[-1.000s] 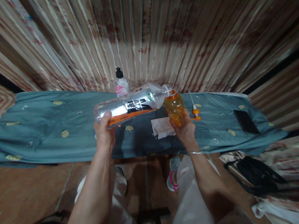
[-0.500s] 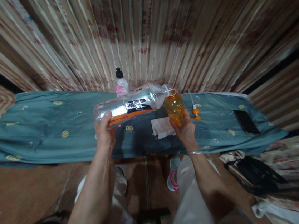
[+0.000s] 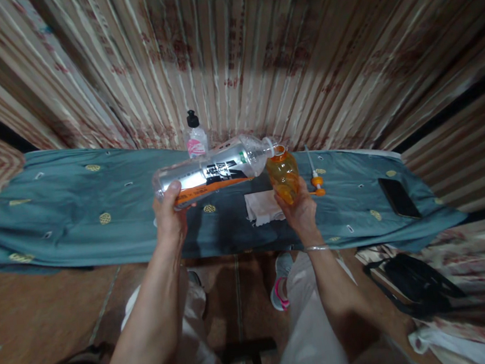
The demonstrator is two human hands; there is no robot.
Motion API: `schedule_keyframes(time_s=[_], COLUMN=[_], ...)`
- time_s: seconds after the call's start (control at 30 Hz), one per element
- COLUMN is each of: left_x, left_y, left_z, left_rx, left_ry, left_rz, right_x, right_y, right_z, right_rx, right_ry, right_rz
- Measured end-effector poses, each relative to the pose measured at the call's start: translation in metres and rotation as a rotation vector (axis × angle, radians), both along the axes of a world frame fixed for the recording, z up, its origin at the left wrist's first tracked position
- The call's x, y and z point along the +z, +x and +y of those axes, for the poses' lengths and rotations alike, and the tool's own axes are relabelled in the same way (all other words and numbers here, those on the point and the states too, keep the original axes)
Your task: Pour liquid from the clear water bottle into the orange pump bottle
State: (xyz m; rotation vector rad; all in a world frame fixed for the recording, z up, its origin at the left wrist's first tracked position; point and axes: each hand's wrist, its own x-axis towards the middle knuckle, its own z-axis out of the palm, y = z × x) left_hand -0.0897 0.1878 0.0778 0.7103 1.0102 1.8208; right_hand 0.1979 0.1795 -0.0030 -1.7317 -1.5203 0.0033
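My left hand (image 3: 170, 216) is closed round the base of a large clear plastic bottle (image 3: 215, 169) with a black, white and orange label. The bottle lies almost level, and its open mouth meets the neck of a small orange bottle (image 3: 283, 176). My right hand (image 3: 300, 210) grips that orange bottle from below and keeps it upright. Both bottles hang just above a teal cloth (image 3: 75, 213) spread over a table. A folded white tissue (image 3: 263, 207) lies on the cloth under the two bottles.
A small clear bottle with a black cap and pink label (image 3: 195, 135) stands at the back by the striped curtain (image 3: 253, 46). An orange pump piece (image 3: 316, 180) lies right of the orange bottle. A dark phone (image 3: 398, 198) rests at the cloth's right end. A black bag (image 3: 415, 282) sits on the floor.
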Motion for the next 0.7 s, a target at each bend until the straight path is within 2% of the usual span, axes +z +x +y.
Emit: schedule_keyframes(time_s=[0.7], left_x=[0.0026], left_y=[0.0013], left_z=[-0.0012], left_rx=[0.007], left_ry=[0.003], left_rz=[0.016], right_x=[-0.0049], right_y=[0.0014], right_z=[0.0017], right_rx=[-0.006], right_ry=[0.013], right_rz=[-0.032])
